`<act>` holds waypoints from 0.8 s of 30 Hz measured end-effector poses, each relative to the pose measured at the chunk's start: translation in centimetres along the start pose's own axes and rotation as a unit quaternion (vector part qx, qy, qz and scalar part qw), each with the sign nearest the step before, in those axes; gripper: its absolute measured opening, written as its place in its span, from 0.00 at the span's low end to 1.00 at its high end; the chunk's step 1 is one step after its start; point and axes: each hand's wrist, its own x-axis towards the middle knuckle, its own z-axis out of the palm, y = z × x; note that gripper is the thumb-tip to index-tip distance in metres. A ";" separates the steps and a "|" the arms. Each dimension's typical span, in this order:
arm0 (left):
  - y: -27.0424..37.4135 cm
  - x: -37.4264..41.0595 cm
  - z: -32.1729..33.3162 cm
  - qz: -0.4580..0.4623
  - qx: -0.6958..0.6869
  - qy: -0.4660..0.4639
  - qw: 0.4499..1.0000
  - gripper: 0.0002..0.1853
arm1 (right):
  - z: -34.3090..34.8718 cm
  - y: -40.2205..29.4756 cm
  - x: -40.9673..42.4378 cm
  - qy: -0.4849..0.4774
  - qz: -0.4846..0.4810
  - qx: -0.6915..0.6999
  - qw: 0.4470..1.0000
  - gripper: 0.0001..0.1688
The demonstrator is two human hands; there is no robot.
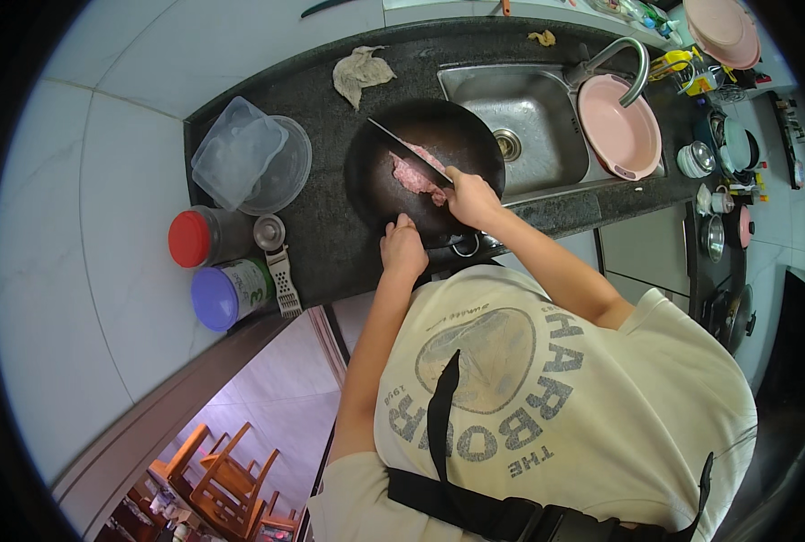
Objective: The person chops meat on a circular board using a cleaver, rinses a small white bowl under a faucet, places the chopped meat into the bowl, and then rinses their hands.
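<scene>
A thick, dark round chopping board (436,129) lies on the counter in front of me, its near side close to the counter edge. Pink minced meat (413,177) sits in a strip near its middle. My right hand (473,198) grips a kitchen knife (409,150), probably a cleaver, seen almost edge-on. Its blade runs up and left across the meat, with meat showing on both sides. My left hand (404,245) rests with bent fingers on the board's near left rim, apart from the meat. Its thumb and underside are hidden. A metal ring (467,245) hangs at the board's near side.
Right of the board is a steel sink (538,152) with a pink basin (619,129) under the faucet (636,54). Leftward stand plastic containers (240,152), lidded jars (189,237) and a grater (284,281). A cloth (362,73) lies behind the board.
</scene>
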 end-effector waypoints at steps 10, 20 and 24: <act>-0.1 0.0 0.2 -0.014 -0.021 -0.010 1.000 0.21 | 2.9 0.9 -0.5 0.041 -0.009 0.016 0.999 0.22; 0.0 0.1 0.7 -0.015 -0.010 0.007 1.000 0.20 | 3.0 1.5 0.0 -0.009 -0.017 -0.034 0.999 0.16; 0.1 -0.1 0.2 -0.017 -0.006 -0.004 1.000 0.20 | 2.4 1.0 -0.5 -0.016 -0.039 -0.043 0.998 0.17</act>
